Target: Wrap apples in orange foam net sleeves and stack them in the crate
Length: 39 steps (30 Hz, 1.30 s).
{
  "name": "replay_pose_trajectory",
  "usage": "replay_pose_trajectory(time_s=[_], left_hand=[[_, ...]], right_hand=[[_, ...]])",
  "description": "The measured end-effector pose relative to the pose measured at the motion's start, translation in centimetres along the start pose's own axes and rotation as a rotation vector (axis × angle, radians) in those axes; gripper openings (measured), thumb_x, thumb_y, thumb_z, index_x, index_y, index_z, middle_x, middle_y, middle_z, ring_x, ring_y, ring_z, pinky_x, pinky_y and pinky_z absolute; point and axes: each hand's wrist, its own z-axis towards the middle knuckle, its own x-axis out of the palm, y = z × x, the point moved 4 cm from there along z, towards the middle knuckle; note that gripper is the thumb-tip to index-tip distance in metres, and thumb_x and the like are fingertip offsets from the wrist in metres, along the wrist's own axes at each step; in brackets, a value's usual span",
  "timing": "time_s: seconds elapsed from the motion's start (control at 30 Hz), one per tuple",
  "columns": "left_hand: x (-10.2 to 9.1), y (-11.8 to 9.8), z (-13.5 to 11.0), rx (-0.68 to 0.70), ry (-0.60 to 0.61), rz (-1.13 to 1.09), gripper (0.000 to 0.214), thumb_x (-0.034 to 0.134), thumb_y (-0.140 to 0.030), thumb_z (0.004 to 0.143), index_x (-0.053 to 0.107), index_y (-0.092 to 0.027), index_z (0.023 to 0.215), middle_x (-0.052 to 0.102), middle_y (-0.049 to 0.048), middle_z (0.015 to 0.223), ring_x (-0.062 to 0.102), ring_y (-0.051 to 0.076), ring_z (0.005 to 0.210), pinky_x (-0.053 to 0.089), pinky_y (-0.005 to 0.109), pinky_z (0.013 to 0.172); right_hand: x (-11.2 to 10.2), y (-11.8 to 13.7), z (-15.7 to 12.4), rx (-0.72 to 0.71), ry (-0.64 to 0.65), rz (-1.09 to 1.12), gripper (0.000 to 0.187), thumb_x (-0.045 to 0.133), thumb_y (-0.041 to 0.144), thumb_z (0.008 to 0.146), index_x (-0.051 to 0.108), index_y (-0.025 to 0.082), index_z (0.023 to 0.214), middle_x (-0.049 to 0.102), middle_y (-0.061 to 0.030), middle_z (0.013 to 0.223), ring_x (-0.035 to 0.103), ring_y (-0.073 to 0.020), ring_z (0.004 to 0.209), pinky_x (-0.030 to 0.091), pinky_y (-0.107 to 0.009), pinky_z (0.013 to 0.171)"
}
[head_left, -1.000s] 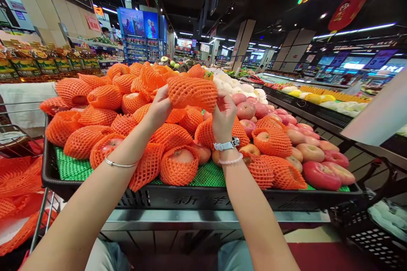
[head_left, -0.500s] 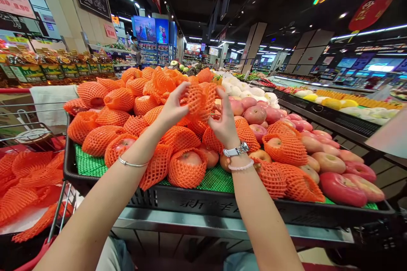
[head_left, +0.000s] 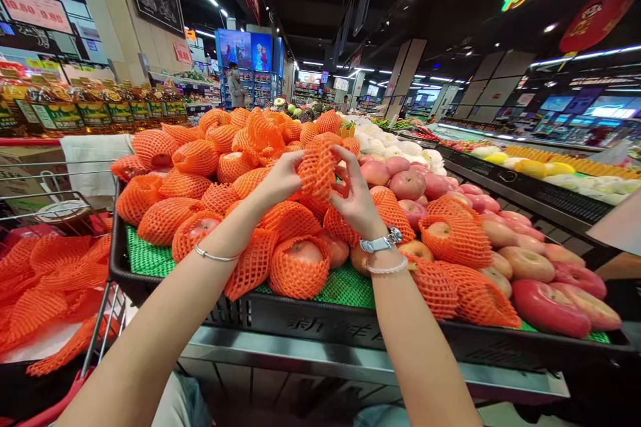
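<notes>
An orange foam net sleeve [head_left: 317, 168] is bunched upright between both of my hands, above a pile of apples. My left hand [head_left: 280, 178] pinches its left side with closed fingers. From the right, my right hand [head_left: 356, 195] grips it, fingers curled round the mesh. Below them lie several apples wrapped in orange net [head_left: 299, 265] on green matting in a black produce tray [head_left: 320, 323]. Bare red apples [head_left: 548, 297] lie on the tray's right side.
A shopping cart [head_left: 55, 293] at the left holds loose orange nets. Shelves of bottled oil [head_left: 90, 113] stand at back left. More fruit displays [head_left: 531, 167] run along the right. A person [head_left: 235, 87] stands far off in the aisle.
The net sleeve was held stretched wide and flat; both hands have come together and lowered it, bunching it into a narrow upright shape. The camera has shifted left.
</notes>
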Motion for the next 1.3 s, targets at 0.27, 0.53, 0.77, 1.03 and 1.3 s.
replay_pose_trajectory(time_s=[0.27,0.53,0.77,1.03,1.3], left_hand=[[-0.4,1.7,0.3,-0.134,-0.182,-0.397,0.044,0.086,-0.036,0.055,0.074,-0.014,0.091,0.075,0.0081,0.094,0.069,0.02,0.085,0.054,0.031,0.08],[0.3,1.3,0.3,-0.198,-0.15,-0.678,0.048,0.086,-0.051,0.054,0.072,-0.022,0.089,0.073,0.0027,0.096,0.068,0.02,0.091,0.056,0.032,0.076],[-0.5,1.9,0.2,-0.27,-0.211,-0.716,0.044,0.08,-0.052,0.064,0.067,-0.023,0.093,0.071,0.0016,0.098,0.066,0.02,0.092,0.057,0.036,0.078],[-1.8,2.2,0.9,-0.159,-0.414,-0.55,0.037,0.082,-0.028,0.054,0.068,-0.018,0.086,0.065,-0.0008,0.075,0.058,0.011,0.067,0.052,0.027,0.069],[-2.3,2.2,0.9,-0.122,-0.495,-0.542,0.033,0.082,-0.034,0.051,0.068,-0.018,0.077,0.064,-0.0013,0.069,0.058,0.012,0.066,0.05,0.027,0.063]], right_hand=[[0.6,0.1,0.3,0.061,-0.137,0.069,0.068,0.072,0.051,0.076,0.039,0.033,0.132,0.047,-0.008,0.142,0.057,-0.0229,0.119,0.056,-0.041,0.094],[1.7,-1.7,0.4,0.093,-0.176,0.049,0.08,0.069,0.059,0.075,0.032,0.031,0.14,0.042,-0.0112,0.144,0.05,-0.0237,0.127,0.048,-0.046,0.107],[2.5,-3.1,0.2,0.243,-0.143,0.169,0.084,0.074,0.06,0.068,0.04,0.027,0.136,0.049,-0.0105,0.14,0.052,-0.0234,0.128,0.046,-0.043,0.11],[-2.8,-4.0,4.9,0.378,-0.24,-0.679,0.05,0.037,0.044,0.096,0.046,0.014,0.135,0.053,-0.013,0.137,0.05,-0.0193,0.13,0.038,-0.036,0.113],[-9.9,-8.4,4.6,0.541,-0.081,-1.136,0.054,0.06,0.02,0.081,0.05,0.011,0.133,0.048,-0.0181,0.143,0.043,-0.0311,0.134,0.034,-0.046,0.114]])
